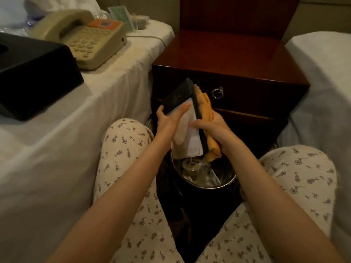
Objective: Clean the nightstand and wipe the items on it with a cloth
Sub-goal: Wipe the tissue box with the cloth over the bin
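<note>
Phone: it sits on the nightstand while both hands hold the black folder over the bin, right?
No. The head view shows the phone on the white bed, not on the nightstand. The left hand and right hand do hold the black folder over the bin.

Orange cloth (207, 109), floral-print trousers (125, 141)

Cream flower-print pyjama trousers (123, 145)
</note>
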A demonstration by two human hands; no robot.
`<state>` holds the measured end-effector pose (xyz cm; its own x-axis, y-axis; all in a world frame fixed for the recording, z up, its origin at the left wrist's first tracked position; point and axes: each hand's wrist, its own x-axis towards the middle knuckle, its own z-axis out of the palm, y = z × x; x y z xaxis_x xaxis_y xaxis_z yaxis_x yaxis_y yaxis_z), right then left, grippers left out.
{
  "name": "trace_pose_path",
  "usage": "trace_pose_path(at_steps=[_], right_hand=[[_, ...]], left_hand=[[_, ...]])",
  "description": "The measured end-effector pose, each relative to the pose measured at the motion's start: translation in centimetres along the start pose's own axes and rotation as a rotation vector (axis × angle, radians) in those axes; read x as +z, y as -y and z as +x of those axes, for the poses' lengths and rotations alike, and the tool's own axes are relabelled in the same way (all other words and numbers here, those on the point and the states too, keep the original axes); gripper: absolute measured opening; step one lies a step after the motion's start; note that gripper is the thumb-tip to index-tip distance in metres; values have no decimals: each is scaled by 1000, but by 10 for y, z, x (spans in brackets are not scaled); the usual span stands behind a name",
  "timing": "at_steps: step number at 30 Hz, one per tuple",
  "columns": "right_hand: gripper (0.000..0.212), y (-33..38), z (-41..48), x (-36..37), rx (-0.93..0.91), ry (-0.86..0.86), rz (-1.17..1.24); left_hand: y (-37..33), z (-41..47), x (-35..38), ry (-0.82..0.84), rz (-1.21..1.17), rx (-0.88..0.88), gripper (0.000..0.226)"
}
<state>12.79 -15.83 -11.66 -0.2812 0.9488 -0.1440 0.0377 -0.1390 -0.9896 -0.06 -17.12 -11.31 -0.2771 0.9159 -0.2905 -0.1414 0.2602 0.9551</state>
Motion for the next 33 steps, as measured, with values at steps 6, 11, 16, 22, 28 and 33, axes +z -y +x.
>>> trace_pose_path(at_steps=[6,11,16,22,28,33], right_hand=[[43,19,8,-4,69,-99,360],[47,40,13,13,-40,-16,491],[43,65,19,18,43,-29,384],[41,108,24,33,-86,103,364],[25,144,22,66,-149,86,246],[45,171,17,119,-142,128,114]], left_hand=[[-33,16,-22,-17,53,-45,68],[-57,5,-32,-68,161,38,26],[-83,-1,-45,-144,169,121,32],[-133,-25,-70,-247,73,384,22],[-155,-49,-109,-404,42,433,27],[-172,-77,-155,-538,-5,448,31]])
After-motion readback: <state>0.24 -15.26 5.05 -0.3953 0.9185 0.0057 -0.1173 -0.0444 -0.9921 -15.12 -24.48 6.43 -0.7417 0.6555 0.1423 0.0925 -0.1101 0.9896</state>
